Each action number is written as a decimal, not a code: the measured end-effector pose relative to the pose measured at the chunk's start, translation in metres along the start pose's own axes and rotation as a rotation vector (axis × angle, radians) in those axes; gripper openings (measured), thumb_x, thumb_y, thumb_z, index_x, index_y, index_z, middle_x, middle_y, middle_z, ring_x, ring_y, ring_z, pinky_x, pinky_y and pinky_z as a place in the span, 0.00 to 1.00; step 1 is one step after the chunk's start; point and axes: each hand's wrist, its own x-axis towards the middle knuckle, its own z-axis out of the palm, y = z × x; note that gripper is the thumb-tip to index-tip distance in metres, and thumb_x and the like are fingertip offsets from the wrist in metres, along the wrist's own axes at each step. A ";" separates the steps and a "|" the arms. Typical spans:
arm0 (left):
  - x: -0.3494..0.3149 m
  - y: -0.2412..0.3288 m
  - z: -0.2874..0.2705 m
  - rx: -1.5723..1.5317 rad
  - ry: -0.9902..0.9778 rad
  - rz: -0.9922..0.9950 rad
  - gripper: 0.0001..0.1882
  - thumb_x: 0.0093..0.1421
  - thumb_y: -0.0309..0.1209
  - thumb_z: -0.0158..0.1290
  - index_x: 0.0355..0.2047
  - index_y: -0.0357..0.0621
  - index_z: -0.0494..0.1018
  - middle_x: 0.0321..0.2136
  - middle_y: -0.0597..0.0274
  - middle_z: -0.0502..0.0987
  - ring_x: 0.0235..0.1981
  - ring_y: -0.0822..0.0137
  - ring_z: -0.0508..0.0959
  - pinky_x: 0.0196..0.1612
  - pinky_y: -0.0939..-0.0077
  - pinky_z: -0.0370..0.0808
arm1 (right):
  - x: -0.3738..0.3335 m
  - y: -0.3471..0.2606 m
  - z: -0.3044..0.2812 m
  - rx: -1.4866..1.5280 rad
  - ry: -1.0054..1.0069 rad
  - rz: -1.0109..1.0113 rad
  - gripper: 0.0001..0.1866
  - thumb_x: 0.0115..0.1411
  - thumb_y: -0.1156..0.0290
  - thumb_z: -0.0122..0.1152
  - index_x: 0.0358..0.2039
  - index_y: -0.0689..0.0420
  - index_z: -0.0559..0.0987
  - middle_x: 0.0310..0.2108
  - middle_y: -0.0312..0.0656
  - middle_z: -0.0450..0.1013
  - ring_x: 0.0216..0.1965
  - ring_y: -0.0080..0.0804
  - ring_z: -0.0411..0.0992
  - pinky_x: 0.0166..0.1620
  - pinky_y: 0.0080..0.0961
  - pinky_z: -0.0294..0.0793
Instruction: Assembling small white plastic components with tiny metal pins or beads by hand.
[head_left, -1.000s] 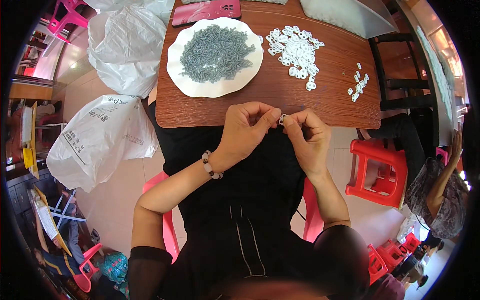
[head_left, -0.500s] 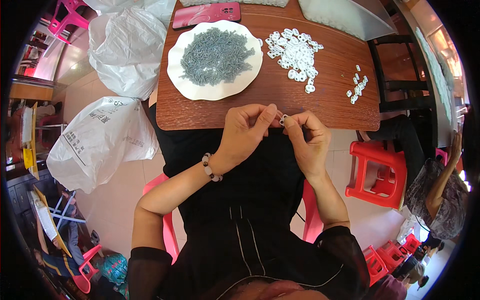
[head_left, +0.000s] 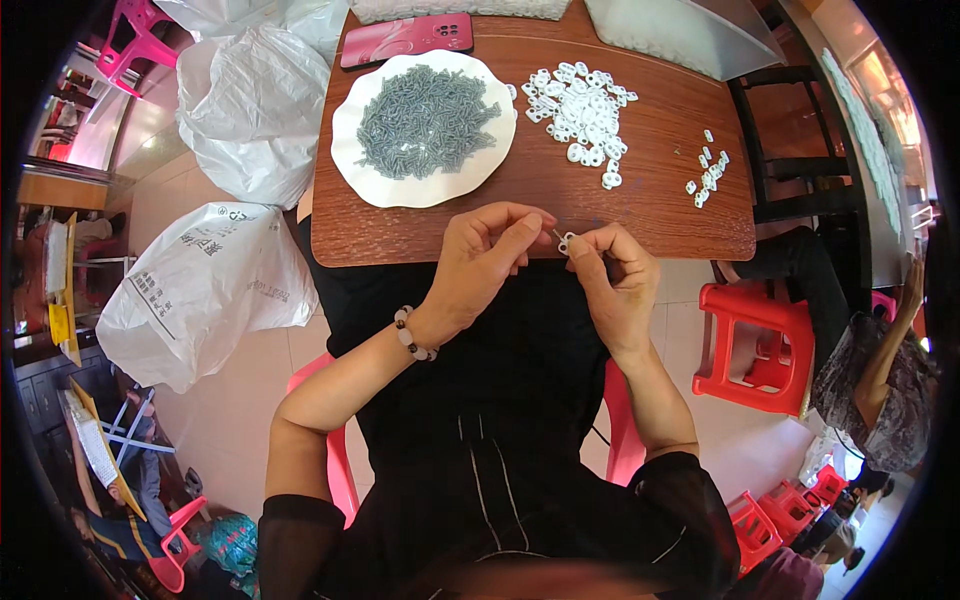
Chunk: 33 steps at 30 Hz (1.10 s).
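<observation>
Just over the table's near edge, my right hand (head_left: 618, 285) pinches a small white two-hole plastic piece (head_left: 566, 243) between thumb and forefinger. My left hand (head_left: 482, 262), wearing a beaded bracelet, is closed in a pinch beside it. A thin pin-like bit (head_left: 557, 234) sticks out from its fingertips toward the white piece; its kind is too small to tell. Beyond my left hand stands a wavy-edged white plate (head_left: 350, 170) heaped with small grey translucent plastic pins (head_left: 425, 120). A pile of white two-hole pieces (head_left: 580, 110) lies to the plate's right.
Several white pieces (head_left: 708, 180) lie apart near the right edge of the brown table (head_left: 460, 228). A pink phone (head_left: 405, 40) and whitish containers (head_left: 690, 35) sit at the back. White plastic bags (head_left: 210, 290) stand left; a red stool (head_left: 755, 345) and a seated person (head_left: 880, 400) are right.
My left fingertips have drawn slightly back from the white piece, baring the thin bit between them. My right hand keeps its pinch. The view has shifted a little.
</observation>
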 end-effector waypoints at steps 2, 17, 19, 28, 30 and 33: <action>0.000 0.000 0.001 0.040 -0.022 0.016 0.12 0.63 0.34 0.52 0.37 0.37 0.78 0.26 0.67 0.78 0.24 0.83 0.70 0.27 0.89 0.66 | 0.000 0.002 -0.001 -0.007 -0.004 -0.027 0.04 0.56 0.78 0.62 0.25 0.63 0.76 0.21 0.33 0.68 0.23 0.16 0.62 0.28 0.15 0.62; -0.001 -0.002 -0.002 0.023 -0.031 -0.004 0.11 0.61 0.33 0.56 0.34 0.36 0.78 0.27 0.63 0.79 0.26 0.81 0.73 0.27 0.88 0.66 | 0.000 0.002 0.001 -0.025 -0.014 -0.030 0.04 0.55 0.79 0.62 0.25 0.63 0.76 0.21 0.34 0.68 0.23 0.18 0.63 0.29 0.16 0.63; -0.001 -0.003 -0.003 0.030 -0.028 -0.002 0.11 0.61 0.34 0.56 0.34 0.36 0.78 0.27 0.64 0.79 0.25 0.81 0.73 0.27 0.88 0.66 | 0.000 0.002 0.002 -0.026 -0.017 -0.031 0.04 0.55 0.79 0.62 0.25 0.63 0.76 0.21 0.34 0.68 0.24 0.18 0.63 0.29 0.16 0.63; -0.001 0.001 -0.001 0.005 -0.014 -0.007 0.11 0.60 0.32 0.57 0.32 0.35 0.79 0.24 0.66 0.79 0.24 0.84 0.72 0.27 0.89 0.66 | 0.000 0.003 0.000 -0.044 -0.022 -0.030 0.04 0.55 0.79 0.62 0.25 0.63 0.76 0.21 0.35 0.68 0.24 0.19 0.63 0.29 0.16 0.63; -0.002 0.000 -0.001 0.020 -0.020 0.001 0.10 0.59 0.32 0.58 0.32 0.35 0.79 0.24 0.66 0.79 0.24 0.84 0.72 0.27 0.89 0.66 | 0.000 0.001 0.001 -0.051 -0.028 -0.019 0.04 0.55 0.79 0.62 0.25 0.63 0.76 0.21 0.35 0.68 0.24 0.19 0.63 0.29 0.17 0.63; -0.002 -0.001 -0.001 0.055 -0.022 0.003 0.10 0.58 0.31 0.58 0.31 0.34 0.79 0.23 0.66 0.79 0.24 0.83 0.72 0.26 0.89 0.66 | -0.001 0.000 0.001 -0.064 -0.035 -0.016 0.04 0.55 0.79 0.62 0.25 0.63 0.76 0.21 0.35 0.69 0.24 0.19 0.63 0.29 0.17 0.63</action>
